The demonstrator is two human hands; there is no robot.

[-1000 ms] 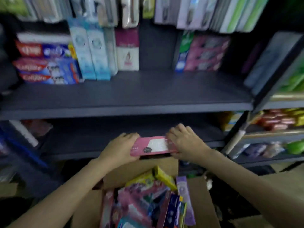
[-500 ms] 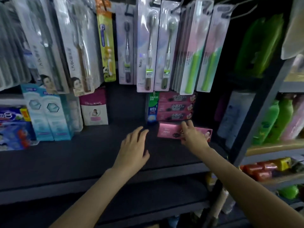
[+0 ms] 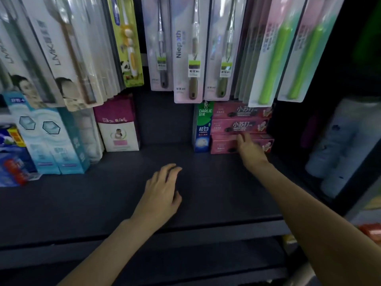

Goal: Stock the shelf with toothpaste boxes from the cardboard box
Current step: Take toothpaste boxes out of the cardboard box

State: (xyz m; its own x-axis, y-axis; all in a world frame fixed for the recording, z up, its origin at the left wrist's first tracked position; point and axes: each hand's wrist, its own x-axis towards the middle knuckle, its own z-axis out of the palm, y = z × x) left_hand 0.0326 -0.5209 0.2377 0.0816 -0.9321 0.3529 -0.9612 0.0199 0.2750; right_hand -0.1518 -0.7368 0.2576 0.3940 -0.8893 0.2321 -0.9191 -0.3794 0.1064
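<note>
Currently, at the rear right of the dark shelf (image 3: 123, 195), a stack of pink toothpaste boxes (image 3: 239, 125) lies flat beside an upright green Darlie box (image 3: 203, 129); the right hand (image 3: 250, 150) rests its straight fingers against the bottom pink box (image 3: 223, 146), gripping nothing. Left hand (image 3: 161, 195) hovers over the shelf's bare middle, fingers relaxed and slightly spread, empty. Toothbrush packs (image 3: 185, 48) hang above; teal boxes (image 3: 51, 141) stand toward the left edge.

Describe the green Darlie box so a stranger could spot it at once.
Look at the dark shelf under the hanging toothbrushes. At its back right, a stack of pink toothpaste boxes lies flat. The Darlie box stands upright against the stack's left side, the only green-and-blue one there.
</note>
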